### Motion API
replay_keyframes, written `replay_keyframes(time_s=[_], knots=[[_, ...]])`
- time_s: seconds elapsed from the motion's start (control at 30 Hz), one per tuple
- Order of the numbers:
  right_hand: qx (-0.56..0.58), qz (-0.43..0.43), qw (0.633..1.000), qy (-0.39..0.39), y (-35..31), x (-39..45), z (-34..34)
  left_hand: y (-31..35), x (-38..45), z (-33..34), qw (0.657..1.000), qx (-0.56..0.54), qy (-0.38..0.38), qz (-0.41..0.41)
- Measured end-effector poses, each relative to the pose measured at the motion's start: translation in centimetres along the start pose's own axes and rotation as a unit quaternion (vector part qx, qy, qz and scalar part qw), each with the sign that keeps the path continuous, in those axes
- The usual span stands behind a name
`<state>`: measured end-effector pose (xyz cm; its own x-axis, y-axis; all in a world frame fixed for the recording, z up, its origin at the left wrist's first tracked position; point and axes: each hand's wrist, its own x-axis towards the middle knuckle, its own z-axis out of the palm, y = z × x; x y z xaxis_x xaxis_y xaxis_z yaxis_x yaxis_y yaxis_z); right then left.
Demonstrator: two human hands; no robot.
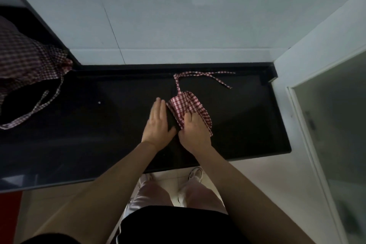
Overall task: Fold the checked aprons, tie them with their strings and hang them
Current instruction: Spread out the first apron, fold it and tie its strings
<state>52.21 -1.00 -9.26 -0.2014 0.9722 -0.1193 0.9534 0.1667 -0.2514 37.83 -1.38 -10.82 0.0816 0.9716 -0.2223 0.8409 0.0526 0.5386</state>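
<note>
Hands first: my left hand [158, 123] lies flat and open on the black table [89, 125], fingers straight and together, its thumb side just beside the folded apron [188, 109]. My right hand [195, 130] rests on the near end of that apron with fingers curled down into the cloth, gripping a bunch of it. It is a red-and-white checked apron, folded into a narrow bundle lying slantwise at the middle of the table. Its strings [204, 75] trail loose from the far end, spread along the table's back edge near the white tiled wall [178, 16]. A second checked apron [27, 59] lies heaped, unfolded, at the far left of the table, well apart, with one string [37, 105] looping toward the front.
</note>
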Motion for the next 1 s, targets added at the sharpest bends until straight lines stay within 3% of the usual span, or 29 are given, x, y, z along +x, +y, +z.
replay_keyframes(time_s=[0.07,0.13,0.2,0.27,0.43,0.53,0.63,0.73,0.87,0.93,1.0], knots=[[-0.009,-0.002,1.000,-0.002,-0.3,-0.2,0.2,0.0,-0.3,-0.5,0.989,0.092,0.061,0.100],[-0.032,-0.001,0.999,0.005,-0.3,-0.5,0.5,0.7,0.9,-0.9,0.949,0.227,0.002,0.218],[-0.079,0.005,0.997,0.008,-0.2,-1.1,0.8,0.8,2.5,-1.2,0.917,0.317,-0.071,0.231],[-0.120,0.028,0.992,0.005,0.1,-1.5,0.8,0.2,3.1,-0.9,0.915,0.334,-0.091,0.206],[-0.118,0.086,0.989,-0.015,0.2,-1.3,0.6,0.0,2.6,-0.4,0.929,0.297,-0.129,0.181],[-0.081,0.133,0.986,-0.068,0.3,-0.6,0.7,0.2,2.8,-1.1,0.932,0.275,-0.157,0.177],[-0.128,0.152,0.976,-0.086,-0.3,-0.1,1.1,0.5,2.6,-1.2,0.936,0.265,-0.165,0.165],[-0.192,0.141,0.967,-0.085,-0.3,-0.2,1.3,0.9,2.2,-0.9,0.938,0.263,-0.161,0.158],[-0.180,0.070,0.980,-0.049,1.5,0.2,0.8,1.4,2.6,-1.0,0.942,0.252,-0.170,0.143],[-0.113,0.054,0.991,-0.053,2.2,0.6,-0.5,2.3,2.2,-1.2,0.965,0.184,-0.126,0.138],[-0.043,0.081,0.994,-0.065,2.6,1.1,-2.0,3.6,1.3,-1.0,0.996,0.038,0.023,0.075]])
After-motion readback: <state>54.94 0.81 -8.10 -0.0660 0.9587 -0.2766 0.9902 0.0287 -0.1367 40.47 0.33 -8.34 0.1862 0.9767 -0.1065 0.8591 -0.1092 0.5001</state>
